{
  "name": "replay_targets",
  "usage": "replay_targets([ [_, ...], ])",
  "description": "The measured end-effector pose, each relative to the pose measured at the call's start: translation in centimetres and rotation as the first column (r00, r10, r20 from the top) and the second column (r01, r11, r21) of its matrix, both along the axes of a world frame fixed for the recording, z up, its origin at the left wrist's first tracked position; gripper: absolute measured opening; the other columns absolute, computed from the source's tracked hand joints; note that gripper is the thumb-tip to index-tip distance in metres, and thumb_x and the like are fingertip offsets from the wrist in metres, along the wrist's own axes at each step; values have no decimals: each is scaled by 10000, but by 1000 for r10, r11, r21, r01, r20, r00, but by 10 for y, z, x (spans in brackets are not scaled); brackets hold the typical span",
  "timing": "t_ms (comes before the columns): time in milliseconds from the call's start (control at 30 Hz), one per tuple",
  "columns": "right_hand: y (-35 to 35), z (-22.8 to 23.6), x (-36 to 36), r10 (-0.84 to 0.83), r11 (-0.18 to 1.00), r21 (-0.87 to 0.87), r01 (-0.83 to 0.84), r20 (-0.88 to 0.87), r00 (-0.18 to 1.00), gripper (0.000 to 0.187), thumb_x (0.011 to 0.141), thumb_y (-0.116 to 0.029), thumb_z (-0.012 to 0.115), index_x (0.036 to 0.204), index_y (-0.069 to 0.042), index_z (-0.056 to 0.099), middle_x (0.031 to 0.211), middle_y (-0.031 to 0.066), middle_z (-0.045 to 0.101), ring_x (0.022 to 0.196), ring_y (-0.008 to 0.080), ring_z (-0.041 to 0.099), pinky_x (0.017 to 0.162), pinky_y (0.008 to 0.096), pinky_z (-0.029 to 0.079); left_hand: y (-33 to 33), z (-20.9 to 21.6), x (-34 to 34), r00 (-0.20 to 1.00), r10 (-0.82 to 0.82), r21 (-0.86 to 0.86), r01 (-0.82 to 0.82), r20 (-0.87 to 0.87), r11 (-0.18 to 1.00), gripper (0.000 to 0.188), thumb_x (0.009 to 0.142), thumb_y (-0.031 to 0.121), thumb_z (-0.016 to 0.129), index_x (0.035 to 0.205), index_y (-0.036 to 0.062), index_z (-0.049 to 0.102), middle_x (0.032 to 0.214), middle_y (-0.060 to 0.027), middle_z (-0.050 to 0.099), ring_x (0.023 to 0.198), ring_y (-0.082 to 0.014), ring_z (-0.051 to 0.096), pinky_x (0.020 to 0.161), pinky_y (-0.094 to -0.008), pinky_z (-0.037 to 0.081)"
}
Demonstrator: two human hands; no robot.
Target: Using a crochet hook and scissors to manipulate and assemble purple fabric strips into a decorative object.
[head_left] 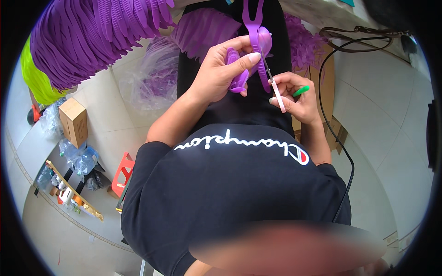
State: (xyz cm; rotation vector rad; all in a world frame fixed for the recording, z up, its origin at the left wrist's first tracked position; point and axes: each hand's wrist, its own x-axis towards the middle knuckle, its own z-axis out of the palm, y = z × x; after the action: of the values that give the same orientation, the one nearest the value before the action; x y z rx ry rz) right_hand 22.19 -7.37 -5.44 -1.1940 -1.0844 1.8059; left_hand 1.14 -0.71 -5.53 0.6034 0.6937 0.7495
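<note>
My left hand (214, 73) is closed around a long purple rubbery strap (252, 20), forked at its far end and ribbed toward its near end. Curled purple pieces (238, 82) are tucked in the same palm. A rounded, shiny purple part (264, 41) shows behind the strap. In my right hand (300, 103) is a slim cutting tool (279, 97) with a pink handle and a thin dark metal tip, which meets the strap's edge. A green handle-like piece (301, 90) sticks out between the right fingers; whether it joins the tool I cannot tell.
Many purple straps (101, 37) hang in a thick bundle at upper left, above yellow-green ones (37, 76). More purple strips (207, 30) lie across my lap. Purple scraps (308, 39) fill the area by my right leg. A clear bag (152, 76), brown box (73, 122) and black cable (352, 161) are nearby.
</note>
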Motion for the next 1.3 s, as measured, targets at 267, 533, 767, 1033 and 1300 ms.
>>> replay_targets([
  [267, -3, -1, 6, 11, 1000, -21, -11, -3, 1000, 384, 710, -64, 762, 1029, 65, 593, 684, 14, 581, 564, 24, 517, 508, 143, 353, 2, 2, -1, 1000, 26, -8, -26, 12, 1000, 377, 897, 125, 617, 1248, 14, 536, 924, -41, 588, 639, -62, 538, 417, -205, 505],
  [533, -3, -1, 7, 21, 999, -43, -23, -36, 999, 398, 690, -84, 775, 1017, 63, 604, 677, 17, 583, 544, 23, 504, 485, 148, 324, 0, 0, -1, 999, 43, 31, -43, 11, 999, 389, 904, 126, 608, 1270, 24, 523, 910, -37, 564, 659, -69, 533, 416, -212, 506],
  [767, -2, -15, 12, 61, 993, -90, -75, -154, 986, 446, 690, -154, 768, 1019, 87, 588, 741, 73, 623, 564, 92, 596, 516, 179, 459, -1, -5, -2, 986, -4, -37, 10, 169, 999, 363, 915, 124, 589, 1242, -16, 514, 931, -52, 563, 635, -74, 531, 409, -214, 505],
  [1033, -1, -14, 7, 29, 995, -88, -41, -143, 989, 474, 667, -206, 741, 1002, 91, 583, 750, 93, 620, 565, 124, 617, 536, 198, 491, 0, -2, -1, 997, 27, -3, -27, 69, 1000, 356, 922, 128, 581, 1245, -5, 513, 951, -60, 570, 632, -71, 533, 408, -212, 495],
  [1300, 1, -9, 3, -29, 984, -181, -10, -214, 976, 508, 650, -260, 732, 987, 88, 580, 725, 98, 612, 540, 131, 607, 520, 201, 480, -1, -3, -1, 992, 45, -10, -45, 117, 999, 359, 923, 133, 580, 1247, -3, 507, 917, -43, 543, 657, -72, 523, 414, -212, 497],
])
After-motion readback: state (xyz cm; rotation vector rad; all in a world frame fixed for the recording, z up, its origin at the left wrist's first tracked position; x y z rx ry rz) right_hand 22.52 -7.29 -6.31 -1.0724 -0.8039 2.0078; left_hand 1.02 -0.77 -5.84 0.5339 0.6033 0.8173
